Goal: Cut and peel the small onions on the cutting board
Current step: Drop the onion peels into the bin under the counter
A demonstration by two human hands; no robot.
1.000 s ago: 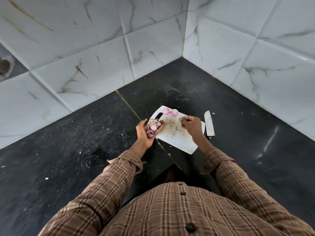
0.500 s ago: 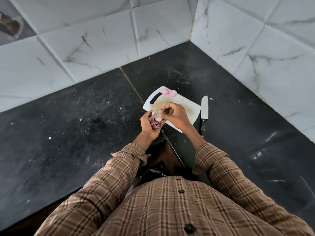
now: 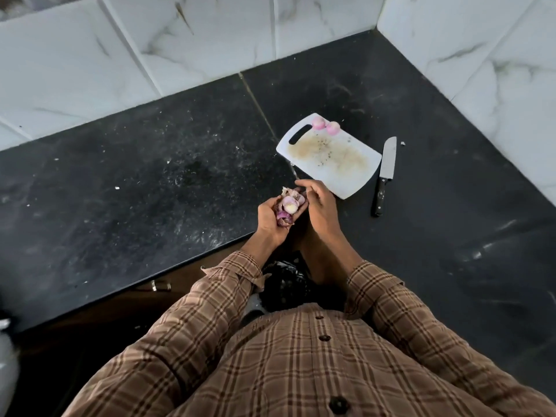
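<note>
Just beyond the right hand (image 3: 320,206) lies one white cutting board (image 3: 334,161) on the dark surface (image 3: 150,176), with two peeled onions (image 3: 325,126) at its far edge and one knife (image 3: 384,176) beside it. Cupped in the left hand (image 3: 270,219) sits one onion (image 3: 289,204) among loose skins (image 3: 284,218). The right hand's curled fingers touch that heap; what they pinch is hard to make out.

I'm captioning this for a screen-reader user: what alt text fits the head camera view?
A person's left hand holds a small onion and loose skins while the right hand picks at it, above a black counter. Beyond lie a white cutting board with two peeled onions and a knife beside it.
</note>
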